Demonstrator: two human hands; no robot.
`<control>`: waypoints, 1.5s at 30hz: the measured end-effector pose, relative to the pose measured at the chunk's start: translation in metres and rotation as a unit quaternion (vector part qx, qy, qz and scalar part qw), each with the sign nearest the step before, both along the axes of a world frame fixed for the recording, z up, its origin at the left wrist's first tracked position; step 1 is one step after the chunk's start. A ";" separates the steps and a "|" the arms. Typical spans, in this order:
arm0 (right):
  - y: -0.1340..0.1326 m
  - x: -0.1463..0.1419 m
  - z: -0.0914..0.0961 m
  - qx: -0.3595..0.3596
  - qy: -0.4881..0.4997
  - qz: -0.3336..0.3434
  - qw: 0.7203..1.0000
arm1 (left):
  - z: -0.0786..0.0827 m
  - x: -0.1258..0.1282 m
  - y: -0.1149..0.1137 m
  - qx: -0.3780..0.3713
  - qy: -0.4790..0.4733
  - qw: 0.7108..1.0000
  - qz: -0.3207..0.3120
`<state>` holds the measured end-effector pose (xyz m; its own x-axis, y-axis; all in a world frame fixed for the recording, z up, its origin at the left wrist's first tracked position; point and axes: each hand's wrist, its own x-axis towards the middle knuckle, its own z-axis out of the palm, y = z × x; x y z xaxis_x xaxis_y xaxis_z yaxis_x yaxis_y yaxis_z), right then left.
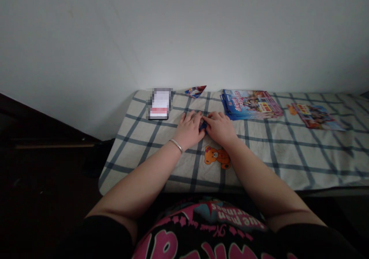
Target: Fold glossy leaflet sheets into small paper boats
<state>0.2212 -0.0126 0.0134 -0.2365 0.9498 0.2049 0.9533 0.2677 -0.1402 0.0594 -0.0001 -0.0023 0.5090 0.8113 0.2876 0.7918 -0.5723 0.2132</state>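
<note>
On the checked cloth, the left hand and right hand lie palm-down, side by side, fingers pressed flat onto a small blue folded paper showing between them. Behind: a folded paper piece, a stack of printed sheets, a phone; a printed bear nearer the body

This looks like a room in a home. A checked cloth with a cartoon teddy bear printed on it covers the bench, which stands against a bare white wall. On the cloth, right of the bear and nearer the wall, lie colourful picture booklets, and left of them a phone.
</note>
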 end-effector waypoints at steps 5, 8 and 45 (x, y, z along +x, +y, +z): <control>-0.007 -0.001 0.015 -0.022 -0.068 -0.022 0.997 | 0.004 -0.002 -0.003 -0.004 0.044 0.999 0.004; -0.009 0.002 0.019 -0.025 -0.082 -0.029 0.996 | 0.005 -0.003 -0.002 -0.004 0.063 0.998 0.002; -0.011 0.005 0.016 -0.034 -0.029 0.022 0.999 | 0.027 -0.019 -0.020 -0.002 0.135 0.991 0.011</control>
